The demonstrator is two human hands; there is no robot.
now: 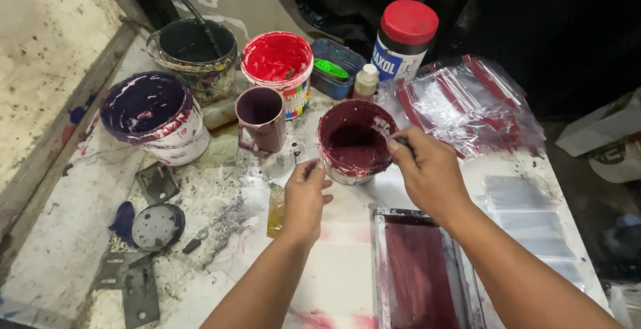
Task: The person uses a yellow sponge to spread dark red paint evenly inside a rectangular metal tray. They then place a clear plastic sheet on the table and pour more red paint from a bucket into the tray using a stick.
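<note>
So the maroon paint tub [354,140] sits right between both sets of fingers; left hand [306,195] has its fingertips pinched on the near rim, steadying it; right hand [427,172] is curled tight around a thin dark stirring tool [402,142] whose tip goes over the far-right rim into the paint. The tub looks like thin plastic, partly full, so I'd guess it's light-ish and a bit flexy, and the rim is smeared wet, so probably slippery; the outer wall below the rim seems the safer place to grip. Just past the left fingertips there's a purple mug [260,118]; beyond that a red paint bucket [278,62]; below the right wrist lies a maroon-stained screen frame [419,269].
</note>
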